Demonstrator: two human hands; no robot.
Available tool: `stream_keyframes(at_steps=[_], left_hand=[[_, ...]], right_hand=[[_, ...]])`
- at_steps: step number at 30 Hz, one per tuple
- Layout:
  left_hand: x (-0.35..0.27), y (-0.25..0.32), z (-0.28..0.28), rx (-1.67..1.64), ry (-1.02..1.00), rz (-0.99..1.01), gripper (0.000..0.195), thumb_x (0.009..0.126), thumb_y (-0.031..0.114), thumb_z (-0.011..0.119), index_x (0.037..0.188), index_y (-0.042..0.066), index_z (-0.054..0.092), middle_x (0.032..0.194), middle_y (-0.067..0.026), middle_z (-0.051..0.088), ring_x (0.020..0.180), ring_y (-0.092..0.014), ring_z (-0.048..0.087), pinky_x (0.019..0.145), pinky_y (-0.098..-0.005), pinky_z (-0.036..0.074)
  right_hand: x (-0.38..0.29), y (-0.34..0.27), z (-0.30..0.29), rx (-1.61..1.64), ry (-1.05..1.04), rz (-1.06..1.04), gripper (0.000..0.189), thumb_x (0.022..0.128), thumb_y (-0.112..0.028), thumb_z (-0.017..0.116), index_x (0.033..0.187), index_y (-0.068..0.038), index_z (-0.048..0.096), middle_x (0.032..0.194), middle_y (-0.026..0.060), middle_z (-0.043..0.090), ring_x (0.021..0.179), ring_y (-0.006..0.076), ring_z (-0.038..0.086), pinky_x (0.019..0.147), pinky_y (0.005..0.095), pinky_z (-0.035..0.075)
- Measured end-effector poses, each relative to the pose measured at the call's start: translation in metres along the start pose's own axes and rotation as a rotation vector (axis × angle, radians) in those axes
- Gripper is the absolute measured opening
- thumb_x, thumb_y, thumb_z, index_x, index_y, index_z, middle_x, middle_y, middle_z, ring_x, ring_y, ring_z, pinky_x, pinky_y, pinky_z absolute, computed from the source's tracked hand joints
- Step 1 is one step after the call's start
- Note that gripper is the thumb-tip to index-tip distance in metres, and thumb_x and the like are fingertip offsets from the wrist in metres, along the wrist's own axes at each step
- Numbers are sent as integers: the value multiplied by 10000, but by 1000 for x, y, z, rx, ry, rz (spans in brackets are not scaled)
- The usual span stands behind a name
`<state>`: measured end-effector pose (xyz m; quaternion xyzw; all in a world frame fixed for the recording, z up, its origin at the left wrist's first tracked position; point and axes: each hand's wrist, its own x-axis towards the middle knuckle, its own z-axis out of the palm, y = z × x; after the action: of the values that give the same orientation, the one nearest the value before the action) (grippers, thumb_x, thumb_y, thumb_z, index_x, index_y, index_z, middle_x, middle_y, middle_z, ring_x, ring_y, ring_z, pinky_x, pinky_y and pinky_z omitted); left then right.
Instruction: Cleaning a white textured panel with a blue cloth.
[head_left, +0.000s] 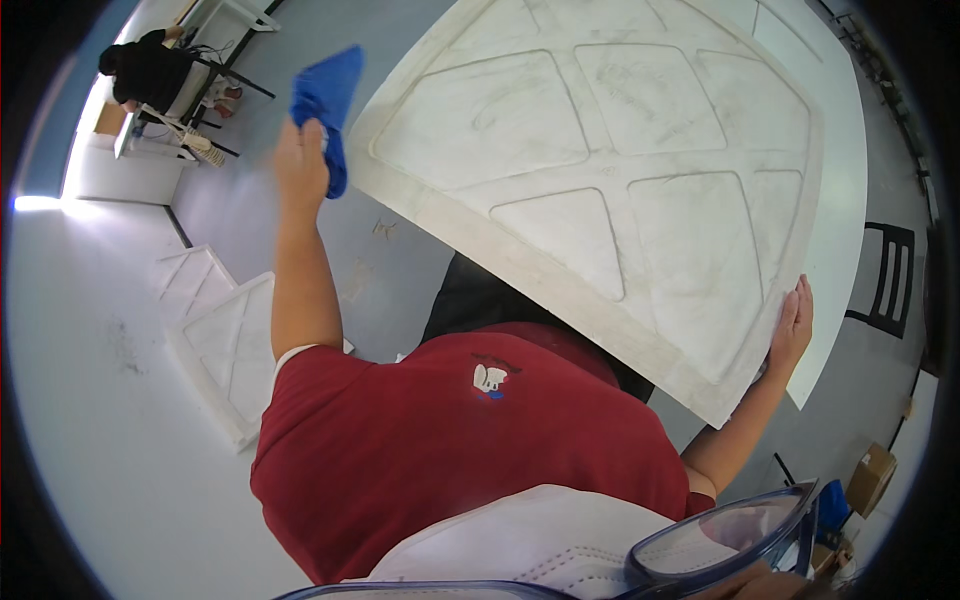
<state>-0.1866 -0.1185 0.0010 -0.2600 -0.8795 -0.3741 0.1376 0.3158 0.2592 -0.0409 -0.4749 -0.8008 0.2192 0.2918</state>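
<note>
A large off-white panel with raised ribs and recessed sections (607, 171) lies tilted across the view before me, over a white table (840, 187). My right hand (793, 324) rests against the panel's right edge, fingers extended along it. My left hand (304, 161) is raised beyond the panel's left edge, closed on a blue cloth (326, 90); the cloth sticks out above and beside the fingers and does not touch the panel. Faint grey marks show on the panel's surface.
Two similar white panels (229, 352) lean at the left by a pale wall. A person in black (154, 75) sits at a desk at the upper left. A black chair (889, 281) stands beyond the table at the right, and a cardboard box (870, 480) is at the lower right.
</note>
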Motion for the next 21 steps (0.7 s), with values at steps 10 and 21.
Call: stream_keyframes(at_steps=[10,21], left_hand=[[-12,26,30,381,-445,408,501,865,307,482,1315,97,412,1398,-187,320,1313,-366,251,1039,-425,245],[-5,20,38,430,-533,332,514,878,312,466,1344,121,365,1425,-164,273,1321,-333,239,1039,-486,237]], right_hand=[[-2,6,1,25,18,-13,375,930,-213,445,1198,43,504,1299,129,473,1219,240,423,1010,317,315],[-1,2,3,42,40,-7,338,920,-178,452,1168,39,527,1279,128,493,1225,255,417,1022,328,297]])
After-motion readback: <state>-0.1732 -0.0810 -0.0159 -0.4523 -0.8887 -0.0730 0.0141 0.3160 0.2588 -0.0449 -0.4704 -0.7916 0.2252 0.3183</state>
